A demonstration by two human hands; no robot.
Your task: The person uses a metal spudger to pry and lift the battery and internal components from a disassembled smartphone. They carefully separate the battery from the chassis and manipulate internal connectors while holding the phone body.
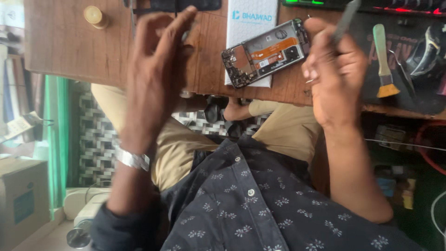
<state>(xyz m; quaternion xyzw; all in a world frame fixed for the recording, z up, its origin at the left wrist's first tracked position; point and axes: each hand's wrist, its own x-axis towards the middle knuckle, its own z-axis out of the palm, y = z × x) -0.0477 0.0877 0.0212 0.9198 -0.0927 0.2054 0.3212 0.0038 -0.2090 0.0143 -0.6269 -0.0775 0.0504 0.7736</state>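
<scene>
Two hands hover over the wooden desk (69,51). Left hand (153,69) has fingers loosely apart, holding nothing; right hand (334,79) pinches a grey tool (346,21). Opened phone (267,52) lies at its nine o'clock, on a white box (248,18).

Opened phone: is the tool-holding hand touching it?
Cannot tell. In the head view, the right hand with the thin tool sits at the opened phone's end; motion blur hides any contact or gap.

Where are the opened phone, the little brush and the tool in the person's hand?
Phone (265,52): head view, on the orange strip across its open back.
Brush (383,69): head view, on its pale green handle.
Tool (346,21): head view, on the grey shaft above the right hand (335,79).
</scene>
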